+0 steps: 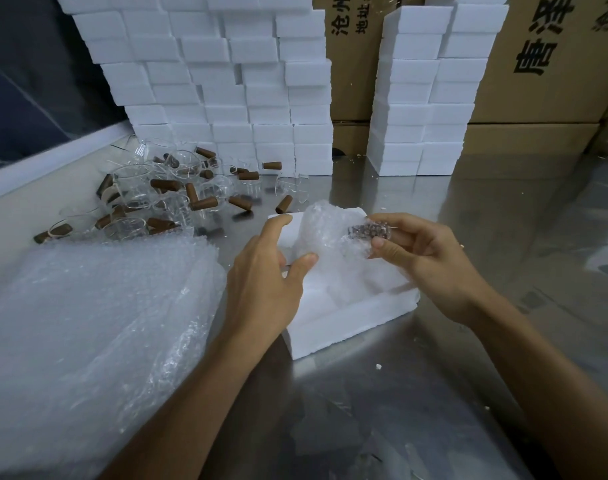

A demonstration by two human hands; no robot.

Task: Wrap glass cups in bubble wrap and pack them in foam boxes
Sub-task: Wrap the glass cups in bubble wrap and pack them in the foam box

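An open white foam box (347,320) lies on the steel table in front of me. A glass cup wrapped in bubble wrap (333,247) sits in its cavity, its brown wooden handle showing through the wrap at the right. My right hand (423,258) pinches that wrapped handle between thumb and fingers. My left hand (271,271) rests on the box's left side, thumb pressing the wrap, fingers spread over the foam edge. Several unwrapped glass cups with brown handles (164,199) lie heaped at the back left.
A thick stack of bubble wrap sheets (87,323) covers the table's left. Foam boxes are piled in a wall (226,81) behind, with a second stack (430,91) to the right. Cardboard cartons (538,81) stand at the back right. Foam crumbs dot the steel table (382,393).
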